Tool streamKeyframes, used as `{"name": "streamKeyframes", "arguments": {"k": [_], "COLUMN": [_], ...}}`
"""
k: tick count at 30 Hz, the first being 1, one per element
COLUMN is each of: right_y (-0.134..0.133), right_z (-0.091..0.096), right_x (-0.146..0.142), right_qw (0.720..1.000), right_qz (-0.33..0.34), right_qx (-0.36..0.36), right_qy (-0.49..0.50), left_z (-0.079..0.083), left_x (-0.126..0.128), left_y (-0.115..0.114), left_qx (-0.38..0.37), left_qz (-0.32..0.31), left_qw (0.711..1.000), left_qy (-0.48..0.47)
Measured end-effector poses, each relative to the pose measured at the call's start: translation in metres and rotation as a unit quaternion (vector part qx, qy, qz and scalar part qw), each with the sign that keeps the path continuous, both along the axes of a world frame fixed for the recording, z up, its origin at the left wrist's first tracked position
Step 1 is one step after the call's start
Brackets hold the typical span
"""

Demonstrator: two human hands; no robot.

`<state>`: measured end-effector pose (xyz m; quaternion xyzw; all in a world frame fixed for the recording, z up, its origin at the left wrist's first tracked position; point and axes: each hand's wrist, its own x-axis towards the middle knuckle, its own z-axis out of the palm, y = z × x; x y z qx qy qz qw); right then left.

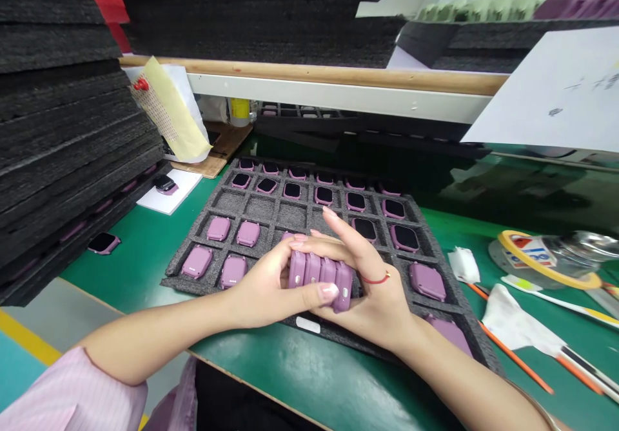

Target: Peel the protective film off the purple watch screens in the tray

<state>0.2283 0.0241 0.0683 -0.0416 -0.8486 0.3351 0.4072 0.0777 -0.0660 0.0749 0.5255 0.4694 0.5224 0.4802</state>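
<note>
A row of several purple smartwatch bodies [312, 273], pressed side by side, is held between my two hands above the front of the foam tray [176, 270]. My left hand [268, 286] is closed round the row from the left, its thumb laid across the front. From the right, my right hand [382, 289] cups the same row, with one finger stretched up and away. Purple watch backs [196, 261] lie face down in the tray's front compartments. Watches with black screens [291, 190] lie face up in the rear rows. My hands hide the tray's middle front.
Stacked black foam trays [62, 115] rise at left. A loose watch [104, 243] and a white pad [169, 192] with a watch lie beside them. At right are a bottle [536, 260], white cloth [517, 318] and brushes. A wood-edged shelf [314, 73] crosses above the tray.
</note>
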Motion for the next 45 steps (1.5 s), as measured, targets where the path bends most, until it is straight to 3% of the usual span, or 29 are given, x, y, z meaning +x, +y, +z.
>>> {"name": "streamKeyframes", "arguments": {"k": [11, 16, 18, 21, 25, 29, 33, 41, 45], "right_y": [0.0012, 0.0007, -0.0002, 0.0003, 0.0042, 0.0053, 0.0031, 0.0022, -0.0038], "right_z": [-0.0027, -0.0005, 0.0023, 0.0032, -0.0014, -0.0022, 0.0008, 0.0001, 0.0065], "right_x": [0.0006, 0.0022, 0.0039, 0.0058, 0.0033, -0.0016, -0.0026, 0.0034, 0.0005], "right_qw": [0.997, 0.989, 0.995, 0.998, 0.968, 0.942, 0.924, 0.916, 0.931], "right_qz": [0.011, 0.017, 0.004, -0.024, -0.055, -0.025, 0.032, 0.093, 0.049], "right_qx": [0.07, 0.149, 0.101, -0.056, -0.238, -0.332, -0.381, -0.375, -0.341], "right_qy": [-0.039, -0.014, -0.003, 0.025, 0.054, 0.029, -0.025, -0.111, -0.119], "left_z": [0.0029, 0.0017, 0.0017, 0.0014, -0.001, -0.0023, -0.0008, -0.0013, -0.0044], "left_x": [0.0006, -0.0002, -0.0015, -0.0031, -0.0039, -0.0058, -0.0074, -0.0072, -0.0073], "left_y": [0.0047, 0.0024, 0.0011, 0.0003, 0.0001, -0.0002, 0.0003, -0.0008, 0.0013], "left_qx": [0.015, 0.05, 0.077, 0.115, 0.182, 0.23, 0.264, 0.247, 0.261], "left_qz": [-0.017, 0.045, 0.054, 0.036, 0.037, 0.031, 0.034, 0.04, 0.006], "left_qw": [1.0, 0.996, 0.992, 0.988, 0.975, 0.959, 0.944, 0.945, 0.948], "left_qy": [-0.001, 0.057, 0.083, 0.1, 0.125, 0.163, 0.193, 0.212, 0.181]}}
